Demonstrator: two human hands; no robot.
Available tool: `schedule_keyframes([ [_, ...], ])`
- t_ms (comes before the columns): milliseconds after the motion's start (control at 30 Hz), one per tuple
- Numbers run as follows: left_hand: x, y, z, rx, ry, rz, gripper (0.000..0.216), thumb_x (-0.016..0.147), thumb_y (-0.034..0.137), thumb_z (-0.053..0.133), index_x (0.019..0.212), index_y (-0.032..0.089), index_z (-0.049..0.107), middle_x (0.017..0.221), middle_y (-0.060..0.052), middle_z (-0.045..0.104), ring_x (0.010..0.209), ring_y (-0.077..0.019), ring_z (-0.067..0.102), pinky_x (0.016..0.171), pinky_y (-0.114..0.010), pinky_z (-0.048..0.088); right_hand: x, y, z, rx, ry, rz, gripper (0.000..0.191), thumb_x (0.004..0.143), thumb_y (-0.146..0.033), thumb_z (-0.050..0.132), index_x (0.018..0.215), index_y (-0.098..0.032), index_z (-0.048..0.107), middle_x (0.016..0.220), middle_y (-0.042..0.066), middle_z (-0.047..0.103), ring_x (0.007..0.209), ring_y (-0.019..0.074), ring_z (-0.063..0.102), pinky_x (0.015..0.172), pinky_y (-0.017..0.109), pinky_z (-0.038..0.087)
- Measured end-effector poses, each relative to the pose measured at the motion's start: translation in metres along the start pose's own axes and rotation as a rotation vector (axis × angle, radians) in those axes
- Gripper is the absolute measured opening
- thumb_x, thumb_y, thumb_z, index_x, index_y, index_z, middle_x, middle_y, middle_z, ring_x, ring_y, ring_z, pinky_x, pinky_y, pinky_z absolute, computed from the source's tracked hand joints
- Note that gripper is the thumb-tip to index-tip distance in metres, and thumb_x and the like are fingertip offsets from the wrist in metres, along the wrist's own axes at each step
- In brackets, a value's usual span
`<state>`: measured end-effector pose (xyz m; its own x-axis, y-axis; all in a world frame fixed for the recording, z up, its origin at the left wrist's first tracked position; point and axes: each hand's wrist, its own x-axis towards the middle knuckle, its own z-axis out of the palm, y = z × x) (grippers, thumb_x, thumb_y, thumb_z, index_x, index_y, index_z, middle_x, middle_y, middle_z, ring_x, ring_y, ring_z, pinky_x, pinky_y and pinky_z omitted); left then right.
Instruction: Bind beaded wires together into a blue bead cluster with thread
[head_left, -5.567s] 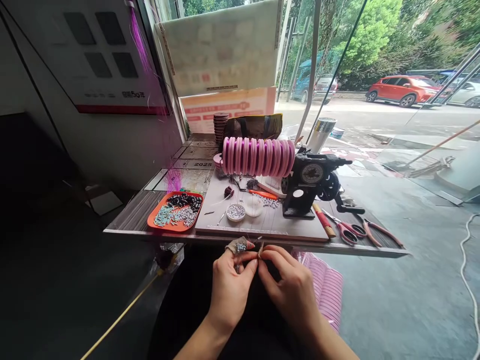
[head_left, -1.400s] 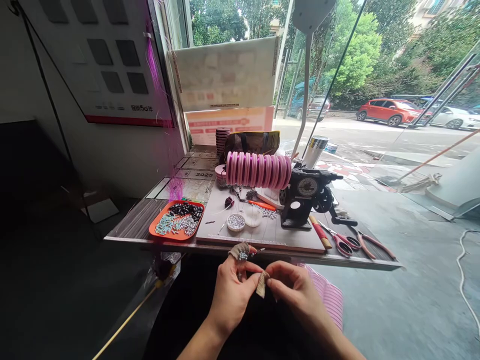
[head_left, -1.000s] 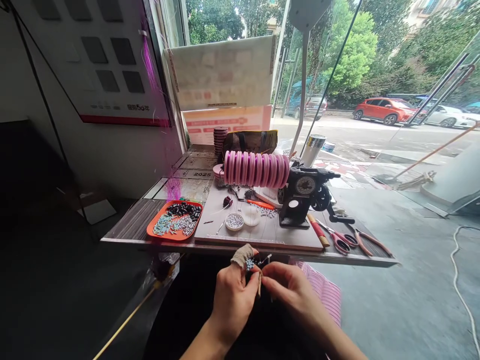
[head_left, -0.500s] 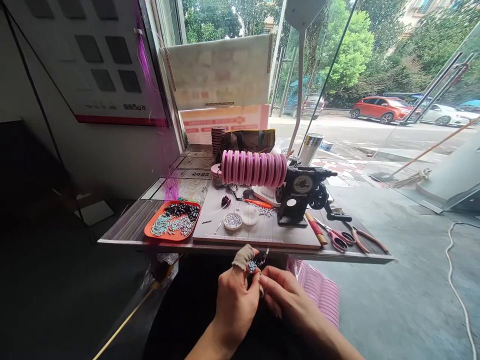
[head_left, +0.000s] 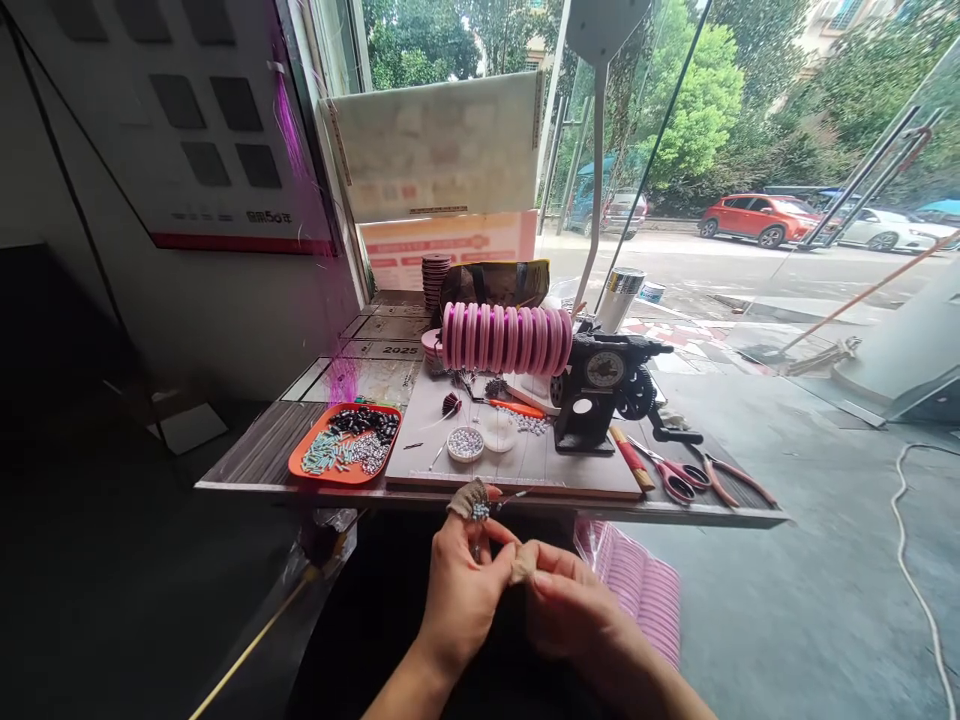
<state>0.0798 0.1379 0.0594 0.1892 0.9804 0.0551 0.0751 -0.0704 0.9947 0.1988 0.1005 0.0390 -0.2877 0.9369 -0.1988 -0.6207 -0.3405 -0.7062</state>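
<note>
My left hand [head_left: 461, 585] is below the table's front edge, its taped forefinger up, pinching a small cluster of beads [head_left: 480, 511] on a thin wire. My right hand [head_left: 574, 605] is closed just beside it, its taped fingertip touching my left thumb and gripping something small that I cannot make out. Both hands hover over my dark lap. On the table above are an orange tray [head_left: 306, 465] of beads, a small white dish of beads [head_left: 466, 443], a row of pink spools [head_left: 506, 338] and a black hand-crank winder [head_left: 600, 385].
Red scissors [head_left: 671, 475] and pliers [head_left: 731, 478] lie at the table's right end, with a red-handled tool [head_left: 630, 455] beside the winder. A bag of pink spools [head_left: 641, 590] hangs below the table edge. Glass doors face a street with parked cars.
My hands drew apart a little and the right one dropped lower, pulling away from the bead cluster. The left forefinger with the beads rose toward the table edge.
</note>
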Motion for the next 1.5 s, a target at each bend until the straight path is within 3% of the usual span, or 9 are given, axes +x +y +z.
schedule_keyframes([
  [133,-0.004,0.001,0.003,0.041,0.005,0.081,0.036,0.069,0.015,0.061,0.104,0.019,0.052,0.063,0.004,0.060,0.047,-0.0079,0.039,0.049,-0.020,0.034,-0.004,-0.008,-0.001,0.037,-0.052,0.040,0.032,0.061,-0.039,0.075,0.061,-0.017,0.051,0.041,-0.010,0.034,0.030,0.0015,0.024,0.030,0.015,0.022],
  [267,0.001,0.007,0.006,-0.285,-0.070,-0.088,0.039,0.062,0.011,0.064,0.099,0.018,0.053,0.059,0.007,0.054,0.054,-0.0076,0.044,0.054,-0.018,0.036,-0.007,-0.002,0.001,0.066,-0.023,-0.023,0.046,0.065,-0.040,0.072,0.103,-0.016,0.062,0.040,-0.010,0.037,0.032,0.0025,0.026,0.034,0.015,0.028],
  [433,0.006,0.005,0.007,-0.425,0.001,-0.267,0.036,0.061,0.019,0.069,0.094,0.017,0.054,0.061,0.004,0.058,0.048,-0.0068,0.043,0.049,-0.018,0.034,-0.012,0.007,0.003,-0.154,-0.061,-0.079,0.080,0.072,-0.033,0.063,0.141,-0.022,0.024,0.053,-0.007,0.051,0.036,0.0041,0.035,0.036,0.015,0.025],
  [567,0.004,-0.001,0.007,-0.117,0.181,-0.050,0.015,0.065,0.019,0.066,0.077,0.016,0.059,0.069,-0.001,0.064,0.050,-0.0086,0.044,0.049,-0.021,0.037,-0.012,0.007,0.003,-0.532,0.081,-0.180,0.079,0.075,-0.024,0.052,0.143,-0.017,0.013,0.058,-0.007,0.046,0.046,0.0069,0.037,0.043,0.017,0.031],
  [833,0.003,-0.011,0.007,0.335,0.167,0.325,0.028,0.071,0.011,0.060,0.095,0.023,0.064,0.073,-0.001,0.071,0.048,-0.0132,0.057,0.052,-0.023,0.048,-0.003,0.036,-0.012,-1.283,0.262,-0.456,0.082,0.069,-0.014,0.042,0.143,-0.011,0.008,0.070,0.002,0.063,0.057,0.0175,0.057,0.056,0.026,0.044],
  [1000,0.006,-0.022,0.012,0.397,0.186,0.474,0.029,0.075,0.009,0.051,0.098,0.022,0.063,0.077,-0.003,0.071,0.063,-0.0169,0.066,0.062,-0.027,0.053,-0.002,0.040,-0.013,-1.455,0.270,-0.361,0.078,0.073,-0.013,0.043,0.143,-0.008,0.009,0.086,0.011,0.068,0.070,0.0222,0.064,0.061,0.028,0.048],
  [1267,0.001,-0.007,0.010,0.202,0.065,0.174,0.035,0.070,0.011,0.055,0.104,0.019,0.059,0.057,0.004,0.055,0.044,-0.0100,0.046,0.044,-0.020,0.040,0.000,0.021,-0.005,-1.434,0.307,-0.254,0.064,0.073,-0.013,0.044,0.136,-0.011,0.033,0.076,0.009,0.067,0.064,0.0224,0.062,0.061,0.030,0.046],
  [1400,-0.002,0.000,0.004,0.059,-0.030,0.122,0.045,0.072,0.018,0.060,0.116,0.017,0.051,0.060,0.004,0.057,0.047,-0.0089,0.043,0.047,-0.020,0.037,-0.004,-0.001,-0.001,-1.052,0.104,-0.309,0.038,0.080,-0.023,0.049,0.118,-0.019,0.054,0.077,0.003,0.064,0.064,0.0143,0.057,0.062,0.022,0.044],
  [1500,0.004,0.003,-0.003,-0.057,0.017,0.070,0.049,0.073,0.022,0.062,0.120,0.019,0.047,0.073,0.001,0.061,0.047,-0.0069,0.038,0.048,-0.020,0.034,-0.009,-0.011,-0.004,-0.747,0.127,-0.171,0.029,0.081,-0.039,0.053,0.095,-0.015,0.062,0.057,-0.002,0.054,0.043,0.0064,0.041,0.041,0.017,0.030],
])
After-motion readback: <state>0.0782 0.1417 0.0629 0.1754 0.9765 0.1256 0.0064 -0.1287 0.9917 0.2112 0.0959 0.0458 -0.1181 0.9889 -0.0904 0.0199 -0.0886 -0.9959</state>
